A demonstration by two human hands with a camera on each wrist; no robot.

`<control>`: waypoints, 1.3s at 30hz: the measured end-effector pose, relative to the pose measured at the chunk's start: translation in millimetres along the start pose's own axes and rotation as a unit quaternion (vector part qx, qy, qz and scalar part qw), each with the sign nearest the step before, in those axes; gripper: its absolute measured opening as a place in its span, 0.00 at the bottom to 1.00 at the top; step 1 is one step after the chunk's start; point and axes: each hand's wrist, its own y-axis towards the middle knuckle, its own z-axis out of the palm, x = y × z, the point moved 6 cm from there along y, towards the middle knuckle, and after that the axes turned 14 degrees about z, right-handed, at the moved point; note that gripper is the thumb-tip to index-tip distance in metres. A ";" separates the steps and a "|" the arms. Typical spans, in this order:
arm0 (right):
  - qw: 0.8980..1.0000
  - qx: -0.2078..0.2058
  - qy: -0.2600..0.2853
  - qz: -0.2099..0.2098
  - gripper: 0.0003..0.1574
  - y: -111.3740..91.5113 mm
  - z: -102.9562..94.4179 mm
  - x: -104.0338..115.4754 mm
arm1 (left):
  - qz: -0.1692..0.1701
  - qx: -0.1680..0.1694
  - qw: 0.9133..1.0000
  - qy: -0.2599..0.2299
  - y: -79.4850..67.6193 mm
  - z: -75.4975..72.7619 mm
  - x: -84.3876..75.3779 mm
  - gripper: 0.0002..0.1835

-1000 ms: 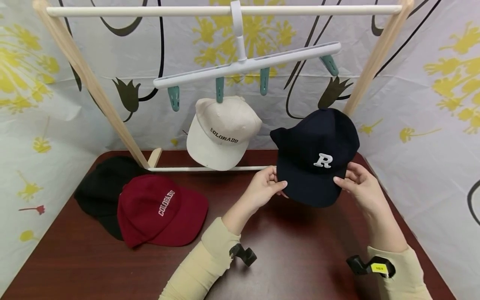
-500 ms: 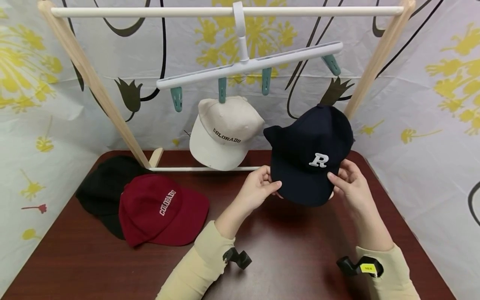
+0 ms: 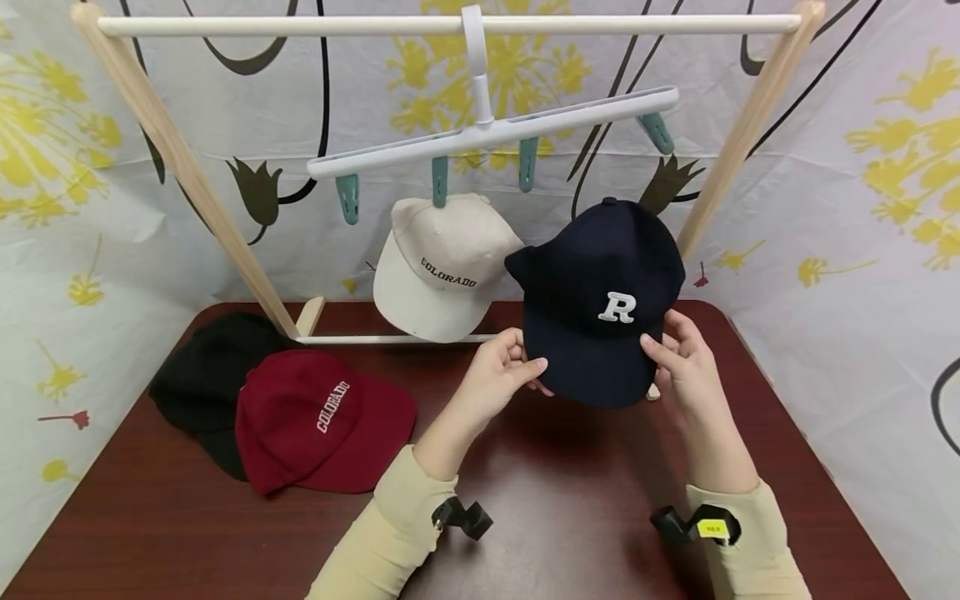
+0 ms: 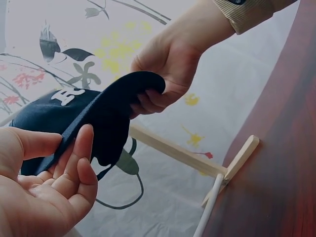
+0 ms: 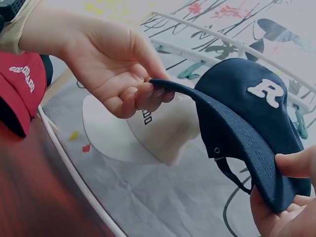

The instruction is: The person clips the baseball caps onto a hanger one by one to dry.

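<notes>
One printed backdrop [image 3: 862, 325] spans the rear and both sides, bearing yellow, dark green and red plant motifs. Forward of it lies the red-brown table [image 3: 187, 542]. On the table stands the rack [image 3: 285, 26]: pale wooden uprights joined by a white top rail. The white hanger [image 3: 487, 132] hooks over this rail near mid-length; its bar is tilted, right end high.

Caps, four units. The navy cap [image 3: 577, 346] is held above the table, before the right portion of the rack, crown up, brim toward the person. The white cap [image 3: 450, 250] hangs from the hanger, brim downward. In the head view the navy cap slightly overlaps its right edge; contact cannot be determined. The red cap [image 3: 300, 433] rests on the table at left, brim to the right, partly covering the black cap [image 3: 210, 383].

Left hand [image 3: 491, 379]: pinches the left brim edge of the navy cap, thumb above, fingers below. Right hand [image 3: 684, 362]: pinches the right brim edge in the same manner.

Teal clips [image 3: 440, 181] line the hanger; the second from left secures the white cap. A white letter R [image 3: 617, 307] marks the navy crown.
</notes>
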 end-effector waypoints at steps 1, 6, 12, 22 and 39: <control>1.000 0.001 0.004 -0.001 0.22 0.9 1.5 -0.6 | 0.000 -0.001 1.000 0.000 -0.5 -1.5 -0.6 0.08; 1.000 0.001 0.007 -0.003 0.22 5.2 7.7 -4.4 | 0.001 -0.009 1.000 0.000 -2.9 -9.5 -0.4 0.07; 1.000 -0.003 0.016 0.012 0.22 11.2 13.0 -9.6 | -0.002 -0.014 1.000 0.012 -3.9 -19.0 2.4 0.06; 0.999 -0.034 0.013 0.037 0.24 23.0 20.0 -20.1 | -0.009 -0.022 0.999 0.030 -4.5 -33.2 2.0 0.07; 0.997 -0.053 0.025 0.043 0.34 34.2 28.9 -35.7 | -0.034 -0.037 0.996 0.067 -3.3 -52.7 9.3 0.07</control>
